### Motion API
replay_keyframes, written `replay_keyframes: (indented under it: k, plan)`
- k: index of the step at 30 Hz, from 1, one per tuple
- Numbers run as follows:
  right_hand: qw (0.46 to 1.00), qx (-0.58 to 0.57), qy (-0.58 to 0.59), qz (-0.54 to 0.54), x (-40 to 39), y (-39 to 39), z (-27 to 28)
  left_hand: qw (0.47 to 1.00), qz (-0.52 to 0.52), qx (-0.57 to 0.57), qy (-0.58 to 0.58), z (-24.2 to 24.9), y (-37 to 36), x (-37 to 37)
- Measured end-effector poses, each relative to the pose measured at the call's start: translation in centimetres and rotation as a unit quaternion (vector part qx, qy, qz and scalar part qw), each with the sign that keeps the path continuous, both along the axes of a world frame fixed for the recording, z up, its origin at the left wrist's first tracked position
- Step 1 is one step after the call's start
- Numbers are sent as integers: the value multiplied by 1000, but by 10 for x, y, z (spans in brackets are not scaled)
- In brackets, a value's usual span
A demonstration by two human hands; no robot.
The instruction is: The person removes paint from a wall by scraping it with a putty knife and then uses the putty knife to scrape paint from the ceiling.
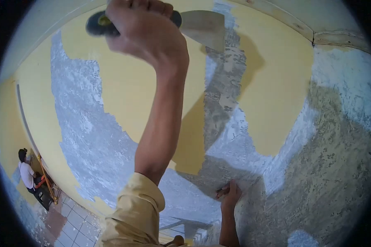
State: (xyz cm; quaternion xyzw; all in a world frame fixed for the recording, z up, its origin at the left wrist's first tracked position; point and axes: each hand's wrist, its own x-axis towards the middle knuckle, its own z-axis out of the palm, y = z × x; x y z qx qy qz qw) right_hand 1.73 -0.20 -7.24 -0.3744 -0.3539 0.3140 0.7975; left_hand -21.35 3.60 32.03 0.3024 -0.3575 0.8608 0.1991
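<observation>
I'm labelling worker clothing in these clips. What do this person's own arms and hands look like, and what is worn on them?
Both hands are bare: no gloves, rings or watch show. The left hand tops a bare forearm, with a pale tan sleeve rolled up near the elbow. The right hand and its forearm are bare too; no sleeve shows there.

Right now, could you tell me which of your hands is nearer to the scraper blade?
Left. The left hand grips the scraper by its handle, right beside the blade. The right hand is far below, fingers resting on the bare wall.
</observation>
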Motion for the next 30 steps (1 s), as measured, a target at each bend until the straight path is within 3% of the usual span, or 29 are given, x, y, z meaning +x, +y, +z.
replay_keyframes:
  k: [2, 3, 4, 6, 7, 15, 20, 21, 24, 26, 27, 28, 30]
  plan:
    - [1000, -5, 5, -9, -1, -5, -5, 985, 20, -164, -51, 9, 0, 52]
    - [1000, -7, -1, -23, -4, -5, -4, 984, 41, -168, -48, 9, 0, 47]
    - [999, -1, -7, -33, -4, 2, 1, 983, 64, -164, -48, 12, -2, 37]
    - [1000, 2, -1, -31, -2, 5, 1, 999, -25, -26, -26, -4, -15, 9]
    - [999, -5, 9, -32, -2, 2, -1, 988, 72, -120, -63, -1, -21, 29]
    - [1000, 8, 16, -13, -3, 0, -1, 989, 56, -120, -59, -3, -4, 38]
    - [1000, -12, 7, -27, -3, 1, 0, 982, 143, -97, -69, 13, -10, 62]
    - [999, -23, 13, -26, -3, 1, 2, 988, 74, -129, -31, 15, -16, 58]
    - [999, -33, 22, -28, -10, -6, 3, 988, 20, -151, -2, 20, -17, 58]
    - [999, -12, 28, -30, -7, -2, 9, 972, 199, -117, -36, 19, 0, 40]
    - [1000, -6, 18, -15, -6, -3, 6, 989, 58, -123, -57, 15, -12, 36]
    - [1000, -4, 8, -4, -5, -4, 4, 997, 44, -66, -5, 9, -2, 22]
    - [1000, 7, 16, -8, -4, 0, 2, 990, 89, -108, -29, 3, -6, 35]
